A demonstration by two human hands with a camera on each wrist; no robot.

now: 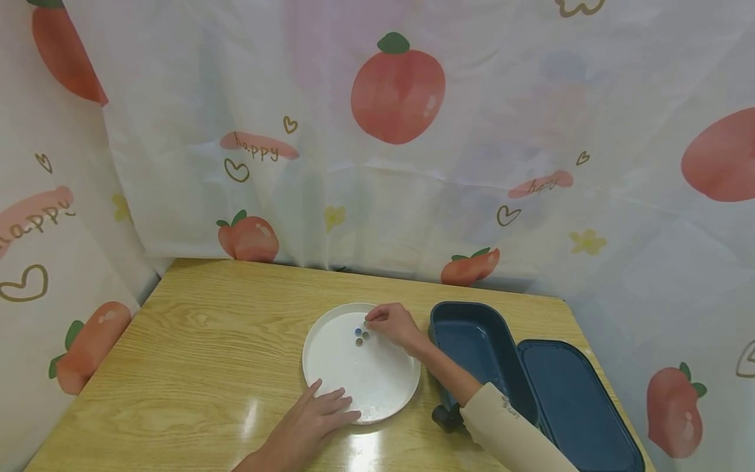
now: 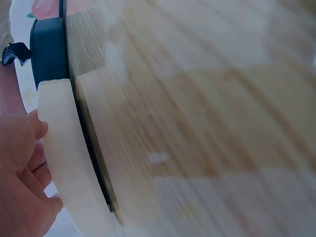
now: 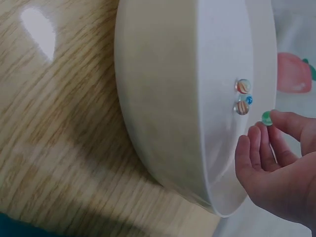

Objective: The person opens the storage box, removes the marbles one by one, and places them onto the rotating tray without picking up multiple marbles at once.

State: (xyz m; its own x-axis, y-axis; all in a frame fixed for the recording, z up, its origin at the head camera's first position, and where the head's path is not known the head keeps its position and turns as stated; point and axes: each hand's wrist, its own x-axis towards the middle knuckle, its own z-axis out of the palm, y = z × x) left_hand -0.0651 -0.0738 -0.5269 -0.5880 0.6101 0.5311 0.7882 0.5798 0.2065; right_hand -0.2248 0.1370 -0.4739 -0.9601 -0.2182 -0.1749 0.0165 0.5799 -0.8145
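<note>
A round white tray (image 1: 377,393) with a raised rim stands on the wooden table. Three marbles lie close together on it: a blue marble (image 1: 358,332) and two clear ones with coloured swirls, such as the orange-swirled marble (image 3: 243,86). Over the tray's far right part, my right hand (image 1: 394,325) pinches a green marble (image 3: 267,118) between thumb and fingertip. My left hand (image 1: 318,416) rests at the near left rim, its fingers spread and fairly straight. From the left wrist, the fingers (image 2: 39,126) show over the tray's edge.
Right of the tray stands a dark blue rectangular box (image 1: 472,334), under my right forearm. Its flat blue lid (image 1: 578,393) lies farther right. A small black object (image 1: 446,417) sits by the wrist. Behind the table (image 1: 206,347) hangs a fruit-printed curtain (image 1: 401,183).
</note>
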